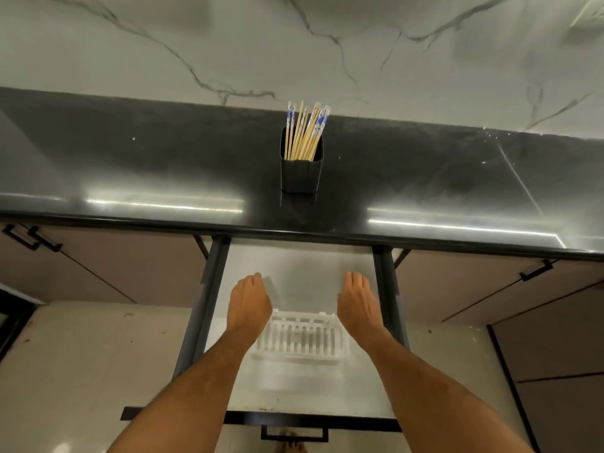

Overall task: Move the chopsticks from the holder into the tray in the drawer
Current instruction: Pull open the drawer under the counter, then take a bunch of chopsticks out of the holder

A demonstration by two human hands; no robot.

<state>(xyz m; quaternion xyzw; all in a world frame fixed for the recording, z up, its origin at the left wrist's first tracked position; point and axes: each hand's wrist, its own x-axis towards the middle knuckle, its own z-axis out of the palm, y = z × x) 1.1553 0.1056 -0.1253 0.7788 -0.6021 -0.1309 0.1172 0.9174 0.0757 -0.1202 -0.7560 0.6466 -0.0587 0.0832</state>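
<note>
Several wooden chopsticks (305,132) with blue-and-white patterned tops stand in a black square holder (301,173) on the dark countertop. Below it the drawer (300,266) is pulled out, with a white slotted tray (299,336) lying on its pale floor. My left hand (250,300) hovers over the tray's left end, fingers straight and pointing away from me, holding nothing. My right hand (356,302) is held the same way over the tray's right end, empty. Both hands are well below and in front of the holder.
The black countertop (130,165) runs the full width, backed by a marble wall (163,44). The drawer has dark side rails (209,289) and a black front handle (294,434). Closed cabinet doors with black handles (31,238) flank it. A pale tiled floor lies below.
</note>
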